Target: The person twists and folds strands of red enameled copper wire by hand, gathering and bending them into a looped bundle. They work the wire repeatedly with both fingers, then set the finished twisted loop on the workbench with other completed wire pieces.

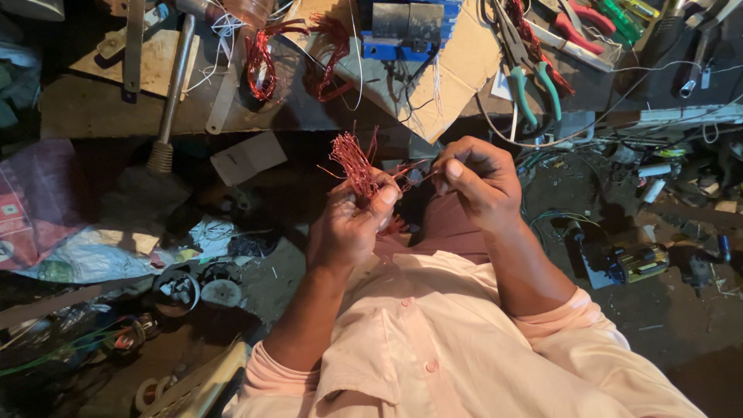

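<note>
Copper wire bundle [354,164] stands roughly upright above your lap, frayed ends up. Your left hand [350,224] fists its base; your right hand [474,179] pinches, apparently, one strand sideways.

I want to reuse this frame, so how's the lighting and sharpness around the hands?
Head view: warm light falls on the left hand, right hand and red wire bundle, all fairly sharp; floor corners sink into deep shadow; edges curve from wide-angle distortion.
</note>
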A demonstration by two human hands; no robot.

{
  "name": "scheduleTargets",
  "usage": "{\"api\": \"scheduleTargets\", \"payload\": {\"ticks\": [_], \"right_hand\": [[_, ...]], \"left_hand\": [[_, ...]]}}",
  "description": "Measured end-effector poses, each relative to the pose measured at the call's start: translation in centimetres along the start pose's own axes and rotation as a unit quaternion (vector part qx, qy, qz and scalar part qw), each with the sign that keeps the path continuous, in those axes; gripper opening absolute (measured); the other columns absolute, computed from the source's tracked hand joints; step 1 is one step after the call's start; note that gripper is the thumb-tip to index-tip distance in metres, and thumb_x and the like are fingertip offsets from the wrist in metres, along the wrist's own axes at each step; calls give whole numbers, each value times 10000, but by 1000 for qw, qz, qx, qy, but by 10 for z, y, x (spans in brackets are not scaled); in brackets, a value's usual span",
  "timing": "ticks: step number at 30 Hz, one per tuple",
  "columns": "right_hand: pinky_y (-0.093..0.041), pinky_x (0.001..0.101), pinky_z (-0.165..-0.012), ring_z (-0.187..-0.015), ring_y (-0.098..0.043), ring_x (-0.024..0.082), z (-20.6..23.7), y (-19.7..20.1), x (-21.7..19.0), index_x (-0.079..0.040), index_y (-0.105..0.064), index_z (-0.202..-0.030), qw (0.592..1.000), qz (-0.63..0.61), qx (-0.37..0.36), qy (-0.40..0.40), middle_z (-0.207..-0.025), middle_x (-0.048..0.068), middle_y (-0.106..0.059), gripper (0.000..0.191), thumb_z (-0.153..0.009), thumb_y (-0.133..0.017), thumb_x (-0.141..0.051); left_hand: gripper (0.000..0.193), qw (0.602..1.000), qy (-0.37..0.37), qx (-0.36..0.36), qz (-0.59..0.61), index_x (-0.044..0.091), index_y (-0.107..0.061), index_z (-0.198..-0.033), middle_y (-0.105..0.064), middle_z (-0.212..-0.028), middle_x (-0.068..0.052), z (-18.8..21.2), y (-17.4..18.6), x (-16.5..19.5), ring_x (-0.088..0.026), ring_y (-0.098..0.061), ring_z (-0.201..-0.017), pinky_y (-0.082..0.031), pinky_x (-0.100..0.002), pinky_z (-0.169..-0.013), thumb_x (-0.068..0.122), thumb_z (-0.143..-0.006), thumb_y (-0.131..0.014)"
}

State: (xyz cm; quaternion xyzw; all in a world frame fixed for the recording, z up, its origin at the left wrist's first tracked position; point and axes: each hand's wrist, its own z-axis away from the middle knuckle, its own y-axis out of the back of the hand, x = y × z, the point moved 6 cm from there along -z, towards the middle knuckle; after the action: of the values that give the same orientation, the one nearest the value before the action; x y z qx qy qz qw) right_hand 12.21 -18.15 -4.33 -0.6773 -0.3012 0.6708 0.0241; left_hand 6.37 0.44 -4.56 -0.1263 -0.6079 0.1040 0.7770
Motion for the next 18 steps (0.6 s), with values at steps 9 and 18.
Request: {"api": "scheduleTargets", "payload": {"ticks": [9,18], "right_hand": [[-476,313,-731,-805,-606,202,0,2,1,83,-656,-1020,998,-59,-3,-3,-916,158,-642,302,-1046,-639,-218],[-483,288,-768,-890,-599,154,-1,-14,1,40,-626,-1118,997,-22,-68,-37,-1030,103,-625,251,-931,-745,-78]], "left_hand": [[131,995,18,3,100,49,-652,-976,-511,-729,50,-1,2,-10,-60,-444,-629,-374,-251,-566,174,-979,-689],[123,995,23,-7,95,42,-644,-986,-516,-725,45,1,-1,-8,-63,-442,-627,-367,-251,-567,159,-976,-682]]}}
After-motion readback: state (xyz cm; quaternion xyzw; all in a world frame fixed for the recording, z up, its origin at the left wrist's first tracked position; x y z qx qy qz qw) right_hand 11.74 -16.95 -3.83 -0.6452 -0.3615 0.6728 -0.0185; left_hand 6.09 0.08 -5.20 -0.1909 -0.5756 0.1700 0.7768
